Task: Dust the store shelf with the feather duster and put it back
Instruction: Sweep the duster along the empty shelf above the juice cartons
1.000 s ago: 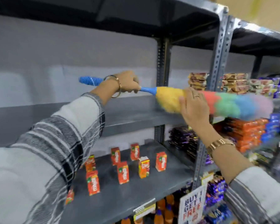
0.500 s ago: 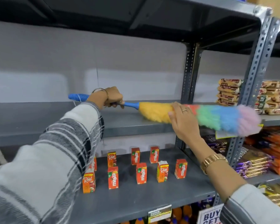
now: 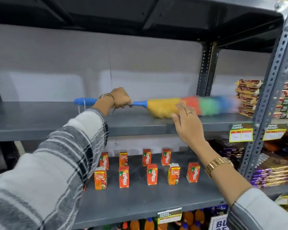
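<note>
A feather duster (image 3: 186,105) with a blue ribbed handle and a fluffy yellow, red, green, blue and pink head lies across the grey upper shelf (image 3: 40,120). Its head is blurred and rests on the shelf surface. My left hand (image 3: 120,99) grips the blue handle near the head. My right hand (image 3: 188,125) hovers just in front of the yellow part, fingers spread, holding nothing.
Stacked biscuit packs (image 3: 248,97) stand at the shelf's right end, just past the duster tip. A perforated steel upright (image 3: 271,83) rises at the right. Several small orange juice cartons (image 3: 151,173) stand on the lower shelf. Chocolate packs (image 3: 273,170) fill the right bay.
The duster has come down from the air onto the upper shelf surface. My right hand has let go of the fluffy head and opened in front of it.
</note>
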Tool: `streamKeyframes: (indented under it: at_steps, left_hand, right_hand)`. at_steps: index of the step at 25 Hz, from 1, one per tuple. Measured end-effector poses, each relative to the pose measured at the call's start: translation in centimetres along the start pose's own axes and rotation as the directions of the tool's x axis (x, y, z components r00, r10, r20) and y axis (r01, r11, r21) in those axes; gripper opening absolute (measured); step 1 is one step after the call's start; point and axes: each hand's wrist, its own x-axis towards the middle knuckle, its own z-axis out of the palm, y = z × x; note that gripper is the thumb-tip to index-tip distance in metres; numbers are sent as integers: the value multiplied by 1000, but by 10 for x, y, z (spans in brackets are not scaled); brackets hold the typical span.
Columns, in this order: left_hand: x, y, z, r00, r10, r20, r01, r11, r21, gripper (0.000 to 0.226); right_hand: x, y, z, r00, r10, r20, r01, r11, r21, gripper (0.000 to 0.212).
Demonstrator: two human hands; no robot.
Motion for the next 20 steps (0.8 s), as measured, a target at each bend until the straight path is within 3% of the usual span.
streamKeyframes:
  at_steps: [2, 3, 6, 7, 9, 12, 14, 17, 20]
  left_hand:
    - [-10, 3, 5, 995, -12, 99, 6, 998, 65, 26]
    - [-12, 6, 7, 997, -27, 67, 18, 991, 136, 29]
    - [-17, 30, 9, 977, 22, -214, 51, 942, 331, 44]
    - [-21, 37, 9, 964, 59, -259, 34, 940, 341, 46]
    - [-24, 32, 7, 976, 60, -209, 3, 958, 287, 40]
    - [-39, -4, 10, 992, -103, -77, 121, 951, 285, 39]
    - [-48, -18, 3, 972, -159, -174, 209, 924, 320, 44]
    - [-62, -17, -25, 933, -80, -351, 208, 915, 345, 44]
    - [-75, -37, -45, 968, -140, -207, 186, 956, 225, 26]
  right_hand:
    - [1, -10, 4, 999, -37, 3, 37, 999, 10, 52]
    - [1, -13, 7, 998, -55, 11, 54, 998, 11, 52]
    - [3, -19, 17, 996, -82, 33, 81, 996, 26, 52]
    - [4, -21, 20, 997, -78, 29, 76, 996, 42, 52]
    - [6, -34, 28, 998, -66, -5, 66, 992, 103, 51]
    - [6, -57, 36, 992, -117, -43, 123, 978, 171, 49]
    - [8, -69, 41, 986, -149, -70, 160, 970, 183, 48]
    - [14, -90, 56, 988, -110, -107, 136, 953, 272, 47]
    - [14, -114, 68, 990, -97, -102, 128, 924, 361, 48]
